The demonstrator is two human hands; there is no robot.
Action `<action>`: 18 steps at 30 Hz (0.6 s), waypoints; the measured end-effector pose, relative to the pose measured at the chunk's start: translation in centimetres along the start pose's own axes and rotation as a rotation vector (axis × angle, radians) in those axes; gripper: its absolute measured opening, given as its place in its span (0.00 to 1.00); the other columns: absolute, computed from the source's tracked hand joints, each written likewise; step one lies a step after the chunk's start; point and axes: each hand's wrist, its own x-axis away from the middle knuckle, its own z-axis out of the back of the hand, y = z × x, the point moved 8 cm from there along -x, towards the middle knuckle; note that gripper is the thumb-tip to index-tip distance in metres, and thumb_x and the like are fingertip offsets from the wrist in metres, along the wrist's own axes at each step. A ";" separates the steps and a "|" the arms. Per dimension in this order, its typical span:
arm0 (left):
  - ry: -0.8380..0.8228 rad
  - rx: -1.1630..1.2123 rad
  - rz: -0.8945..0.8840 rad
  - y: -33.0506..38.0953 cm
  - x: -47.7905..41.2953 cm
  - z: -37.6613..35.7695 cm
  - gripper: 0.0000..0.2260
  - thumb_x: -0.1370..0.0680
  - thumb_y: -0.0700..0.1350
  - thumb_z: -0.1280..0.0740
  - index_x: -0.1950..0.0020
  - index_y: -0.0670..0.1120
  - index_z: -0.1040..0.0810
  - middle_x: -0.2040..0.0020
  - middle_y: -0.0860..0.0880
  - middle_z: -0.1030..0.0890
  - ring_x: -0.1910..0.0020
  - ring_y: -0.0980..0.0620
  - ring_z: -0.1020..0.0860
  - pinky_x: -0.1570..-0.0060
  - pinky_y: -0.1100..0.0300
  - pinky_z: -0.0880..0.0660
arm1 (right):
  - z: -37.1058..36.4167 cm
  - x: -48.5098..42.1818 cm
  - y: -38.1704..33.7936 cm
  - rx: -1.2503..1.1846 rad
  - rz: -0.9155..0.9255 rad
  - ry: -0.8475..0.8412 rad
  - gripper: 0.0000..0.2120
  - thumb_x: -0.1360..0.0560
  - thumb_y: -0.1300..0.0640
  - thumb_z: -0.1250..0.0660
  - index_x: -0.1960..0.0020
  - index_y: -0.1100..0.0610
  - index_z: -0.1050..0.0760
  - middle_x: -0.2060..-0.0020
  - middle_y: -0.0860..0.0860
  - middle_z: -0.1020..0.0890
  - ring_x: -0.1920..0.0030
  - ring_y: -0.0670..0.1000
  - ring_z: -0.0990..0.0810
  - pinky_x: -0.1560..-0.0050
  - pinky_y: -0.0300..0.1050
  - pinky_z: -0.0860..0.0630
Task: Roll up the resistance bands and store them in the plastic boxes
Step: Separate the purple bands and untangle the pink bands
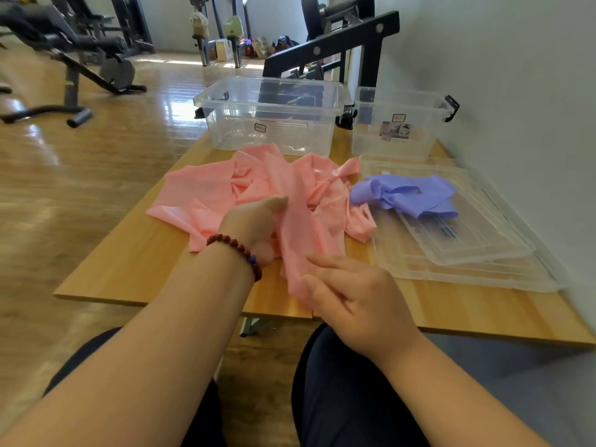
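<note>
While neither band is rolled yet, we log the task as barely begun. Pink band [206, 191] lies crumpled mid-table, purple band [409, 195] heaped on the lids [483, 253] at right. Both boxes, large [267, 124] and small [396, 130], appear empty at the far edge. Left hand [254, 227] grips a pink strip. Right hand [361, 304] lies on its near end; a pinch we cannot confirm. Bare table [129, 262] left of the pile gives rolling room; near edge sits close.
</note>
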 end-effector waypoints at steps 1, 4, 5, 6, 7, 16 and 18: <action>-0.025 0.056 0.014 0.0 0.3 -0.1 0.05 0.20 0.43 0.34 0.53 0.42 0.24 0.60 0.45 0.20 0.62 0.48 0.21 0.63 0.51 0.22 | 0.4 0.0 0.1 -0.028 -0.002 0.053 0.16 0.21 0.50 0.38 0.48 0.57 0.15 0.49 0.49 0.15 0.47 0.41 0.19 0.48 0.31 0.24; -0.092 0.160 -0.001 0.5 0.7 0.0 0.06 0.17 0.41 0.39 0.44 0.43 0.23 0.50 0.42 0.18 0.55 0.44 0.19 0.57 0.46 0.22 | 2.4 -1.1 1.8 -0.073 -0.167 0.252 0.17 0.19 0.49 0.40 0.57 0.57 0.19 0.61 0.48 0.18 0.57 0.42 0.22 0.58 0.32 0.28; -0.108 0.173 -0.007 0.6 0.8 0.2 0.10 0.17 0.41 0.40 0.39 0.43 0.24 0.47 0.42 0.18 0.53 0.44 0.19 0.57 0.46 0.21 | 2.8 -1.8 2.6 -0.103 -0.272 0.271 0.15 0.19 0.47 0.40 0.56 0.53 0.20 0.63 0.45 0.20 0.58 0.42 0.23 0.60 0.30 0.30; -0.114 0.176 -0.018 0.7 0.7 0.4 0.12 0.17 0.41 0.41 0.35 0.43 0.25 0.45 0.42 0.17 0.52 0.44 0.18 0.58 0.47 0.21 | 2.7 -2.4 3.3 -0.137 -0.383 0.248 0.12 0.19 0.45 0.40 0.55 0.48 0.22 0.62 0.42 0.21 0.58 0.40 0.23 0.61 0.27 0.31; -0.115 0.175 -0.032 0.9 0.6 0.7 0.13 0.17 0.41 0.42 0.34 0.43 0.26 0.45 0.42 0.17 0.54 0.45 0.17 0.61 0.49 0.20 | 2.3 -3.0 3.8 -0.171 -0.491 0.198 0.08 0.20 0.44 0.40 0.54 0.44 0.24 0.60 0.40 0.21 0.58 0.39 0.23 0.61 0.25 0.32; -0.137 0.090 -0.131 1.4 0.8 1.4 0.14 0.22 0.32 0.35 0.37 0.41 0.25 0.54 0.43 0.17 0.64 0.49 0.17 0.69 0.55 0.20 | -4.2 -8.2 6.6 -0.831 -0.917 -0.011 0.07 0.24 0.51 0.28 0.55 0.54 0.21 0.59 0.53 0.17 0.58 0.53 0.19 0.58 0.45 0.20; -0.067 0.080 -0.122 1.2 0.6 2.3 0.11 0.23 0.33 0.33 0.43 0.43 0.23 0.54 0.44 0.17 0.63 0.49 0.17 0.69 0.56 0.20 | -3.5 -8.5 7.4 -0.847 -0.925 0.144 0.06 0.23 0.61 0.30 0.58 0.54 0.24 0.61 0.54 0.19 0.59 0.53 0.21 0.57 0.50 0.19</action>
